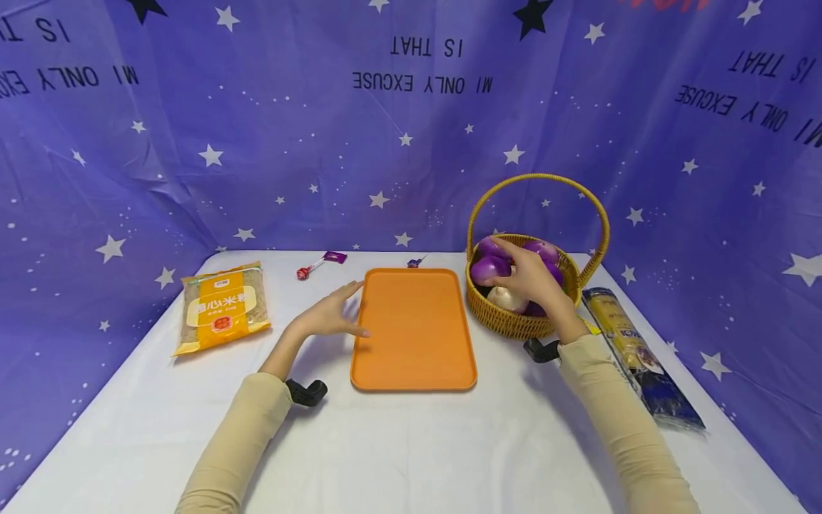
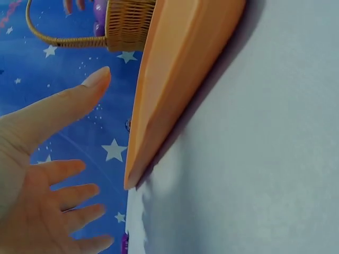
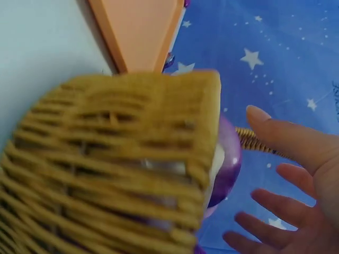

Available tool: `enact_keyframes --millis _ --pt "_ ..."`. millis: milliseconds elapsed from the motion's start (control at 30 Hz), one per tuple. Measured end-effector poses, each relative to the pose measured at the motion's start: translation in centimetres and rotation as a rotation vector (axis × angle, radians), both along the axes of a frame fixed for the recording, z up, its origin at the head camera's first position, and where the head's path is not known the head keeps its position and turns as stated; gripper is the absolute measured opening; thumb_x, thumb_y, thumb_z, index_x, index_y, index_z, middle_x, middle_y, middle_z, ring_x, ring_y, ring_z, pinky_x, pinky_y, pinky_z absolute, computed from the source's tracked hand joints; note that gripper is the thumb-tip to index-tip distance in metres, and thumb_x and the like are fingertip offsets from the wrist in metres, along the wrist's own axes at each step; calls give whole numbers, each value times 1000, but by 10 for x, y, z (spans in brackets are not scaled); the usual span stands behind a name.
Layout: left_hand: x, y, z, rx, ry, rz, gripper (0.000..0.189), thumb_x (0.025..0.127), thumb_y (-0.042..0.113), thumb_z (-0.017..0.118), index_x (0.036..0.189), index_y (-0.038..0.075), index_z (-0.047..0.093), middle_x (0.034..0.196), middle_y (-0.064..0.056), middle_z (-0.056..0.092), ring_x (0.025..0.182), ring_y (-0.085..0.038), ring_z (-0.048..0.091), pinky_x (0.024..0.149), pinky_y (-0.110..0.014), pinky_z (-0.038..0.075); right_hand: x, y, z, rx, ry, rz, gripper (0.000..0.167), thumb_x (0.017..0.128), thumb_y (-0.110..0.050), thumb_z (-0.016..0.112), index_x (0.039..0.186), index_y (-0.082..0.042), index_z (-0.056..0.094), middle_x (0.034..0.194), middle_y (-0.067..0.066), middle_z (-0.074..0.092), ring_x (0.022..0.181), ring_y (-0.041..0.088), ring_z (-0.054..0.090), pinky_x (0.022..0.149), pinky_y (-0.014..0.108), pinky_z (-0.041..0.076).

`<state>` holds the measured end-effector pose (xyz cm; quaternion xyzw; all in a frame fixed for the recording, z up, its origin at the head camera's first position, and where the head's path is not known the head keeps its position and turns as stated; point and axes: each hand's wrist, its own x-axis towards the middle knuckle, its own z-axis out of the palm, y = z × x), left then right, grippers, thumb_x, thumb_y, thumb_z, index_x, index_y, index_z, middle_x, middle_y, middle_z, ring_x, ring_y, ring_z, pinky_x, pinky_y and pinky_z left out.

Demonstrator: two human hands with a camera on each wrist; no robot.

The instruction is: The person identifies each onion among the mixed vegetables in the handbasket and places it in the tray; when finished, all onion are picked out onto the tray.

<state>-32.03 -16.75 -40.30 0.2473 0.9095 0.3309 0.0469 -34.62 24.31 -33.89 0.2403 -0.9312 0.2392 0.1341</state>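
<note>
A flat orange tray [image 1: 416, 328] lies in the middle of the white table. My left hand [image 1: 330, 312] hovers at its left edge, fingers spread, thumb over the rim and nothing held. To the right stands a wicker basket [image 1: 514, 327] with a tall hoop handle. Inside it are several purple onions [image 1: 490, 270] and one pale, whitish bulb [image 1: 506, 299]. My right hand [image 1: 534, 277] reaches over the basket, its fingers spread above the onions. In the right wrist view the basket wall [image 3: 116, 159] hides most of the contents, and that hand's fingers are apart and hold nothing.
At the left lies a yellow-orange food packet [image 1: 222, 309]. A red lollipop [image 1: 303, 273] with a purple wrapper [image 1: 335, 257] is at the back, and another small wrapped lollipop [image 1: 414, 263] sits behind the tray. A long blue-and-yellow packet [image 1: 642, 357] lies right of the basket.
</note>
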Motion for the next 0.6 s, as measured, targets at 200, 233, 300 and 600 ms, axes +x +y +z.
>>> enact_keyframes --millis 200,233,300,600 --pt "-4 -8 -7 95 -144 -6 99 73 24 84 149 -4 27 149 -27 33 134 -45 34 111 -55 27 -13 7 1 -14 -87 -17 69 78 -14 81 137 2 50 118 26 62 103 39 60 88 49 49" --pt "-5 -9 -8 100 -157 -13 96 74 22 84 147 -7 28 148 -28 34 134 -45 34 111 -54 28 -15 8 1 -13 -94 -15 66 78 -14 81 134 3 51 123 26 60 110 39 58 92 50 47" --pt "-6 -10 -10 87 -169 -22 94 75 20 83 146 -10 29 147 -29 35 133 -45 35 111 -53 28 -17 8 0 -2 -106 -13 62 78 -14 80 130 5 54 121 27 60 112 40 56 95 52 46" --pt "-5 -8 -12 -74 -173 -23 96 74 32 83 147 -5 33 149 -22 37 140 -38 27 114 -51 21 -24 5 -5 72 -66 40 56 77 -7 79 127 5 56 121 25 60 112 41 55 97 52 44"
